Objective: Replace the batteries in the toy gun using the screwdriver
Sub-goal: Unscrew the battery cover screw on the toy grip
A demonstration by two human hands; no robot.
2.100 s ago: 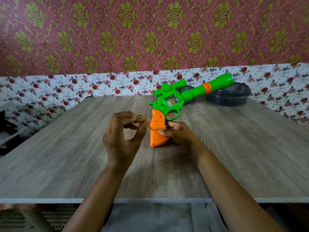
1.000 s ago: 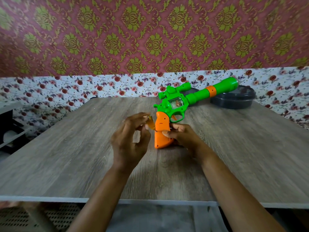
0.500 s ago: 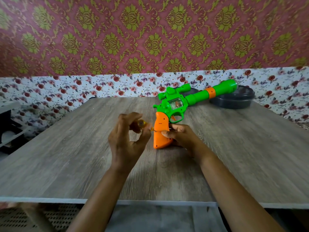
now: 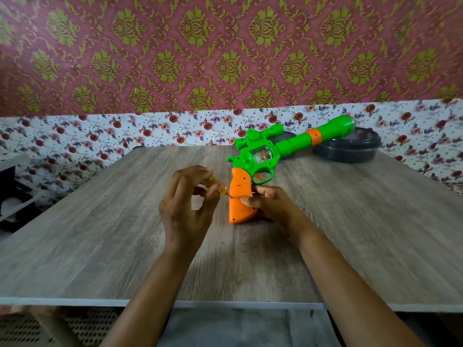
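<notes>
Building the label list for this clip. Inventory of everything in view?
toy gun: 1, green with an orange grip, standing on the grip at mid-table, barrel angled up towards the far right
screwdriver: 1, small, yellow-amber handle, tip against the left side of the grip
container: 1, dark, round, lidded, far right of the table behind the barrel; another dark piece behind the gun is mostly hidden
table: 1, grey wood grain, fills the middle of the view
wallpaper: maroon with green-gold pattern above, white floral band below
shelf: 1, dark, left edge, partly out of frame
left hand: 1, pinches the screwdriver
right hand: 1, holds the grip
</notes>
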